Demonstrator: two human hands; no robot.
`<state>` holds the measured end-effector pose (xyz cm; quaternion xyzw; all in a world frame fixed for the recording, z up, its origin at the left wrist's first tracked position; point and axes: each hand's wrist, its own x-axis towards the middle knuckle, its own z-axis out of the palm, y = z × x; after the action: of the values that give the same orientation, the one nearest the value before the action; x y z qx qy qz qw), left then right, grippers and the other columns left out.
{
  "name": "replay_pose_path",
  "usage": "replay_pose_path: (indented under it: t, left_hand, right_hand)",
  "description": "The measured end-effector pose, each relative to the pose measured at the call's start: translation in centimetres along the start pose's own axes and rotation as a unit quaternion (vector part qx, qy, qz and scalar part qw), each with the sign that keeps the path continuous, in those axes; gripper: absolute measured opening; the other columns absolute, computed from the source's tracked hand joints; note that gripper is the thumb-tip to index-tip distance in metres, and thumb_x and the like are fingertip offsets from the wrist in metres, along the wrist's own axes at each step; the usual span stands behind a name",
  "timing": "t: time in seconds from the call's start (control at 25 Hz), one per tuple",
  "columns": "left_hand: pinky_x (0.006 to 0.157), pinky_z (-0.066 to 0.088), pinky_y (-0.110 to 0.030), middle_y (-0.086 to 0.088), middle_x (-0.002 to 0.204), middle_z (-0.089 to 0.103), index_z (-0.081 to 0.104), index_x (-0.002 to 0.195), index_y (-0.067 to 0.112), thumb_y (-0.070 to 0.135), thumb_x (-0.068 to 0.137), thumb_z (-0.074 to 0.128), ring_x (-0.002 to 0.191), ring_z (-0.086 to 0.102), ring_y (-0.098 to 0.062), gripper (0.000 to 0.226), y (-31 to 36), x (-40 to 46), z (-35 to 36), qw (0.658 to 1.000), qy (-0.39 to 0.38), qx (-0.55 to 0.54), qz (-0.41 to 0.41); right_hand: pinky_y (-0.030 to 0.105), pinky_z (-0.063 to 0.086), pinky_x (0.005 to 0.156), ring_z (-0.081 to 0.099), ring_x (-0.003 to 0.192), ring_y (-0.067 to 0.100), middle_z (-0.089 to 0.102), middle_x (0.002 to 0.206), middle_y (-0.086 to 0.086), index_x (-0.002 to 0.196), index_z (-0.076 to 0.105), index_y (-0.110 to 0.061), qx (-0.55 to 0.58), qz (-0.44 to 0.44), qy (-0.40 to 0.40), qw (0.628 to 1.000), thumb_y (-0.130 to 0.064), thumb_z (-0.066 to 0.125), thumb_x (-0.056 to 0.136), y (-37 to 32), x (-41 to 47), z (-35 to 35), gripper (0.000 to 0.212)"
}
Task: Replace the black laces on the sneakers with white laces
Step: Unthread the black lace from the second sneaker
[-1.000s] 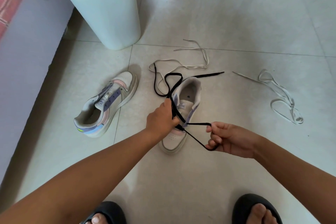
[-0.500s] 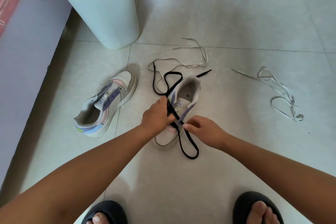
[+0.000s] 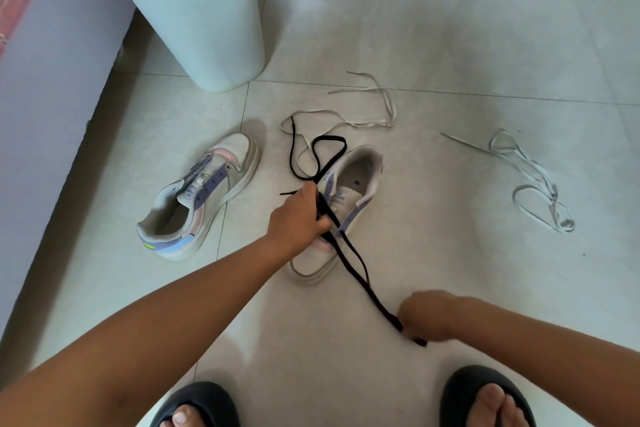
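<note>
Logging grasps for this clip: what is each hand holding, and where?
Both hold the black lace: left hand near the sneaker, right hand pulling a loop.

Light looks like soft daylight to me, pretty even and bright enough. The glossy floor tiles (image 3: 485, 45) catch a pale sheen toward the top of my view, no blown-out glare though. Shadows are soft: a faint one under the bin (image 3: 194, 21), a darker strip along the base of the wall (image 3: 52, 114) on the left, small ones hugging the two sneakers (image 3: 204, 198). My right hand (image 3: 427, 317) is smeared with motion blur, while the left hand (image 3: 299, 218) is sharper. Wide-angle bend is obvious, with the tile lines curving and my forearms ballooning near the bottom corners. Overall slightly soft and compressed-looking.
</note>
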<state>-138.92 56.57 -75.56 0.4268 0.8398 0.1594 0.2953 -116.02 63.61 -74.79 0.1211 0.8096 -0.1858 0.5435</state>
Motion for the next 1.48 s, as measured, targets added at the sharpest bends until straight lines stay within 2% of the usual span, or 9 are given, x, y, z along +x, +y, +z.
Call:
replay_pose_path:
  t: [0.12, 0.2, 0.4, 0.76, 0.92, 1.0, 1.08, 1.24, 1.48]
  left_hand:
    - [0.056, 0.036, -0.030, 0.003, 0.088, 0.054, 0.037, 0.100, 0.020, 0.028, 0.081, 0.061, 0.073, 0.052, -0.018, 0.032, -0.2, 0.0, -0.1, 0.999, -0.012, -0.033, 0.000]
    - [0.054, 0.034, -0.028, 0.006, 0.085, 0.053, 0.036, 0.099, 0.022, 0.028, 0.081, 0.061, 0.071, 0.051, -0.016, 0.031, -0.4, 0.0, -0.1, 0.999, -0.014, -0.036, 0.003]
    - [0.051, 0.032, -0.025, 0.012, 0.078, 0.049, 0.035, 0.097, 0.025, 0.029, 0.080, 0.062, 0.064, 0.047, -0.008, 0.033, -0.7, 0.2, 0.1, 0.999, -0.005, -0.042, 0.007]
    - [0.052, 0.032, -0.025, 0.012, 0.070, 0.046, 0.037, 0.098, 0.026, 0.030, 0.080, 0.063, 0.059, 0.044, -0.003, 0.032, -1.2, 0.1, 0.3, 0.998, 0.001, -0.067, 0.005]
    - [0.053, 0.035, -0.024, 0.012, 0.073, 0.047, 0.037, 0.098, 0.024, 0.036, 0.084, 0.062, 0.063, 0.047, -0.008, 0.031, -1.3, -0.1, 0.5, 0.999, 0.015, -0.045, 0.013]
    - [0.054, 0.037, -0.023, 0.012, 0.077, 0.047, 0.038, 0.099, 0.023, 0.039, 0.085, 0.062, 0.066, 0.048, -0.010, 0.033, -1.4, -0.1, 0.5, 0.999, 0.021, -0.046, 0.017]
    - [0.055, 0.037, -0.023, 0.012, 0.079, 0.047, 0.038, 0.101, 0.024, 0.039, 0.085, 0.063, 0.066, 0.048, -0.008, 0.034, -1.6, 0.0, 0.5, 0.998, 0.019, -0.060, 0.018]
    - [0.054, 0.031, -0.020, 0.013, 0.074, 0.043, 0.040, 0.101, 0.023, 0.038, 0.085, 0.065, 0.062, 0.043, -0.004, 0.033, -1.7, -0.1, 0.2, 0.994, 0.000, -0.111, 0.022]
    - [0.057, 0.038, -0.013, 0.005, 0.073, 0.048, 0.047, 0.104, 0.021, 0.023, 0.092, 0.058, 0.062, 0.044, -0.004, 0.016, -3.0, -1.5, -0.9, 0.988, 0.004, -0.152, 0.030]
  right_hand:
    - [0.027, 0.042, 0.077, 0.056, 0.091, 0.021, 0.062, 0.102, 0.005, 0.111, 0.057, -0.016, 0.252, 0.003, 0.246, 0.936, -0.041, 0.046, 0.096, 0.1, 1.3, -4.3, 0.031]
    - [0.027, 0.042, 0.069, 0.056, 0.081, 0.016, 0.060, 0.085, -0.003, 0.100, 0.059, -0.019, 0.370, -0.014, 0.316, 0.874, -0.039, 0.051, 0.094, -0.6, 1.9, -7.1, 0.023]
    - [0.019, 0.042, 0.060, 0.055, 0.062, 0.007, 0.060, 0.067, -0.005, 0.070, 0.058, -0.021, 0.443, -0.045, 0.319, 0.837, -0.030, 0.060, 0.090, -1.2, 2.2, -8.0, 0.022]
    - [0.025, 0.034, 0.061, 0.047, 0.072, 0.016, 0.053, 0.075, -0.001, 0.083, 0.057, -0.014, 0.352, -0.067, 0.351, 0.865, -0.024, 0.055, 0.093, -1.7, 1.8, -7.9, 0.014]
    - [0.029, 0.039, 0.073, 0.055, 0.091, 0.025, 0.062, 0.101, 0.010, 0.098, 0.059, -0.013, 0.057, -0.068, 0.151, 0.985, -0.021, 0.048, 0.095, 0.8, 0.4, -4.4, 0.014]
    - [0.032, 0.044, 0.080, 0.058, 0.106, 0.028, 0.061, 0.117, 0.010, 0.115, 0.059, -0.009, -0.106, 0.006, -0.030, 0.994, -0.017, 0.048, 0.095, 1.6, -0.4, -1.9, 0.024]
    - [0.033, 0.046, 0.087, 0.057, 0.112, 0.027, 0.060, 0.122, 0.009, 0.120, 0.059, -0.007, -0.126, 0.045, -0.076, 0.988, -0.019, 0.050, 0.095, 2.0, -0.8, -0.9, 0.028]
    - [0.030, 0.043, 0.079, 0.058, 0.102, 0.027, 0.063, 0.110, 0.009, 0.091, 0.060, -0.022, 0.133, 0.027, 0.194, 0.972, -0.028, 0.049, 0.093, 2.7, -0.6, -4.5, 0.013]
    - [0.032, 0.036, 0.063, 0.056, 0.078, 0.025, 0.056, 0.082, -0.001, 0.113, 0.045, -0.015, 0.291, 0.065, 0.447, 0.844, -0.029, 0.044, 0.096, 2.3, -0.3, -8.7, 0.022]
